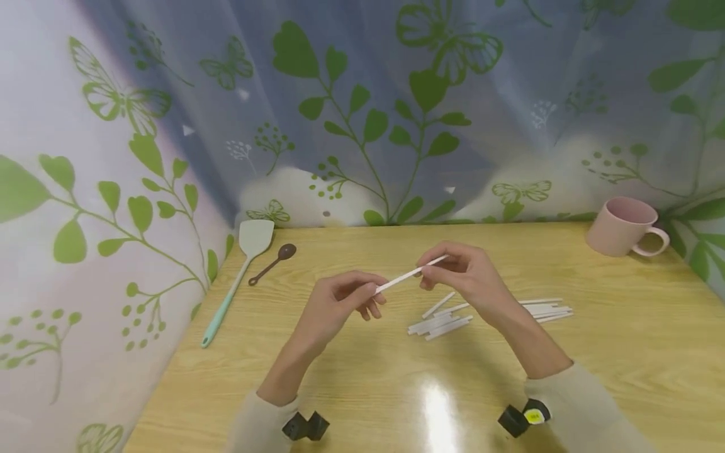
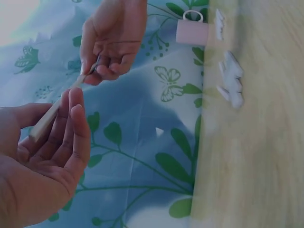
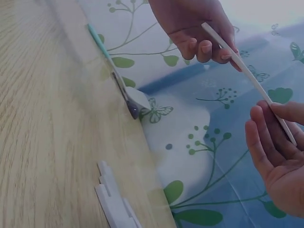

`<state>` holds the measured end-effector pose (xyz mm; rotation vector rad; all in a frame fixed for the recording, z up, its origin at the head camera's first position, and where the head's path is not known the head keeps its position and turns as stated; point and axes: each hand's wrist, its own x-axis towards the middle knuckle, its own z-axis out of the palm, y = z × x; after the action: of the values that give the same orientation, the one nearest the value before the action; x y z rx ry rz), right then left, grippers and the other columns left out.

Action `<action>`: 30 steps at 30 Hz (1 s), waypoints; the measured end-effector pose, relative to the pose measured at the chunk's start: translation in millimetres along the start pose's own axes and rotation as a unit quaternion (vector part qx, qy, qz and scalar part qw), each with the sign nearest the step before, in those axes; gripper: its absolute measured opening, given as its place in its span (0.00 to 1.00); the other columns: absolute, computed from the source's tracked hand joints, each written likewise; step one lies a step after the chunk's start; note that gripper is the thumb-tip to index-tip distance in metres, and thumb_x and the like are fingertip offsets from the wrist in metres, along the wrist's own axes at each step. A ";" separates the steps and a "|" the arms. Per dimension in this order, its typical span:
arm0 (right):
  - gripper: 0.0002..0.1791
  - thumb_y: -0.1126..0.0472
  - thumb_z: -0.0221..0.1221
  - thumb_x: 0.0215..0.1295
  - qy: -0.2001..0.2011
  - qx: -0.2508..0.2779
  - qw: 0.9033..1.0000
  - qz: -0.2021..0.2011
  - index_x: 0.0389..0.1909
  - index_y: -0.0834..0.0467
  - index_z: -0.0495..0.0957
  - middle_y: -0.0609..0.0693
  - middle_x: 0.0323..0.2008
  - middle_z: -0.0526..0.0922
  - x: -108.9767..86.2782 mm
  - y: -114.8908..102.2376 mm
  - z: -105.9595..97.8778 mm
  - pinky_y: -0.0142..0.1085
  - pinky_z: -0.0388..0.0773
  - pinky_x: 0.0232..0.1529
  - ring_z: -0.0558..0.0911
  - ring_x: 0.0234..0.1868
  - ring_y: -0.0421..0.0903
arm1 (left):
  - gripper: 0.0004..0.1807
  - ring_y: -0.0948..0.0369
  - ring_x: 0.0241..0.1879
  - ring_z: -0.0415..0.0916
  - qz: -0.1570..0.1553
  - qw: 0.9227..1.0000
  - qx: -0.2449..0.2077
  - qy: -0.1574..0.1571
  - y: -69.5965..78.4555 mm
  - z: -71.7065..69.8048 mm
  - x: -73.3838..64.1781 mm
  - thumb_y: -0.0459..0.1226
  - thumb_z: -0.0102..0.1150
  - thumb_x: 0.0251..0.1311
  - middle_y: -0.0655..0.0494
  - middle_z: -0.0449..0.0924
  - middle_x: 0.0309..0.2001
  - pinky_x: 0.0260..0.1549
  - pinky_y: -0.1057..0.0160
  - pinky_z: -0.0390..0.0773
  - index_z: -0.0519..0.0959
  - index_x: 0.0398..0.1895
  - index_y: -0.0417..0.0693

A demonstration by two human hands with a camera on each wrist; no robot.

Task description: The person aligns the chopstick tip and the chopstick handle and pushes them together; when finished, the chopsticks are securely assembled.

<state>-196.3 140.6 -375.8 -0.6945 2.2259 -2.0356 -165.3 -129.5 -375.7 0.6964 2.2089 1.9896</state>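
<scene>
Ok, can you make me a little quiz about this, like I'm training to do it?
1. What do the left hand and right hand both hold?
2. True or false: the mug stands upright.
3. Which lies beside the spatula: a) mug, b) spoon, c) neither?

Key:
1. The same white stick.
2. True.
3. b.

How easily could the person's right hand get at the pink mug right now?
Probably yes, with a stretch: nothing visible stands between the right hand and the pink mug. But the hand pinches a white stick, so it would likely need to let go first.
</scene>
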 end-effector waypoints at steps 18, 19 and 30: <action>0.18 0.68 0.61 0.74 -0.015 0.111 0.992 0.058 0.60 0.65 0.70 0.62 0.41 0.89 46.1 45.8 50.6 0.44 0.87 0.45 0.88 0.34 0.48 | 0.20 0.47 0.39 0.87 -0.174 0.985 0.001 -0.004 -36.1 -22.2 -55.9 0.40 0.56 0.78 0.48 0.88 0.42 0.39 0.62 0.86 0.79 0.62 0.33; 0.17 0.68 0.61 0.74 -0.012 0.116 0.991 0.062 0.59 0.66 0.70 0.62 0.41 0.89 48.4 48.7 54.2 0.44 0.87 0.45 0.88 0.34 0.48 | 0.21 0.47 0.40 0.87 -0.180 0.984 0.000 -0.003 -38.4 -24.0 -59.6 0.40 0.56 0.78 0.48 0.88 0.42 0.39 0.62 0.86 0.79 0.61 0.32; 0.18 0.69 0.60 0.75 -0.023 0.098 0.992 0.076 0.61 0.70 0.73 0.69 0.46 0.86 68.0 74.6 90.5 0.47 0.87 0.47 0.88 0.36 0.53 | 0.25 0.54 0.38 0.86 -0.235 0.972 -0.004 0.019 -53.5 -36.3 -91.9 0.44 0.52 0.79 0.44 0.87 0.46 0.40 0.61 0.86 0.76 0.62 0.29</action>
<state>-249.5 34.5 -441.5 -0.5293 1.9529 -2.1020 -111.0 -201.0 -443.1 0.1099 2.1266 1.7768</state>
